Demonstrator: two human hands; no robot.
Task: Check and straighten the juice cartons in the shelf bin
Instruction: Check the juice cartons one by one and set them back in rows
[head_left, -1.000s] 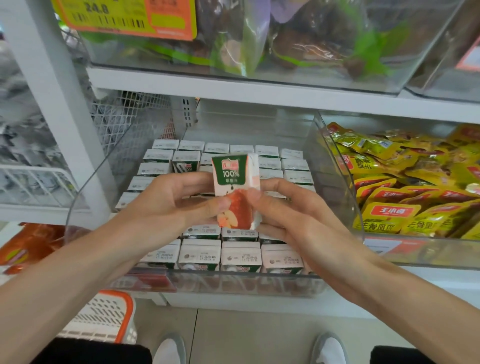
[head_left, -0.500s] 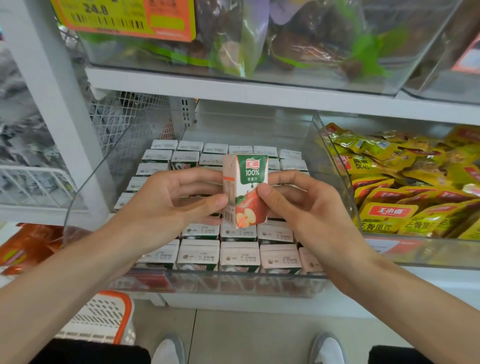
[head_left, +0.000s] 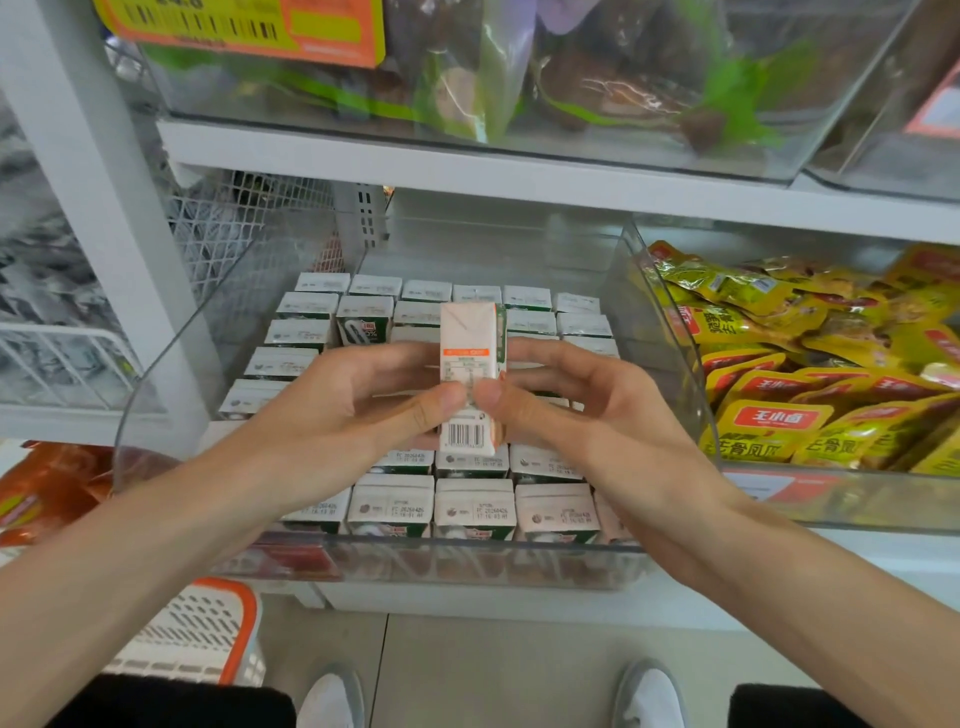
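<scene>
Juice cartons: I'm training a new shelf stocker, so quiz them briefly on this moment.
1. True or false: the held juice carton shows its barcode side to the camera.
2. Of the left hand and right hand, which pinches it? A) left only B) right only C) both.
3. Fill in: the right-hand bin holds mostly ___ snack packets.
Key: 1 true; 2 C; 3 yellow.
</scene>
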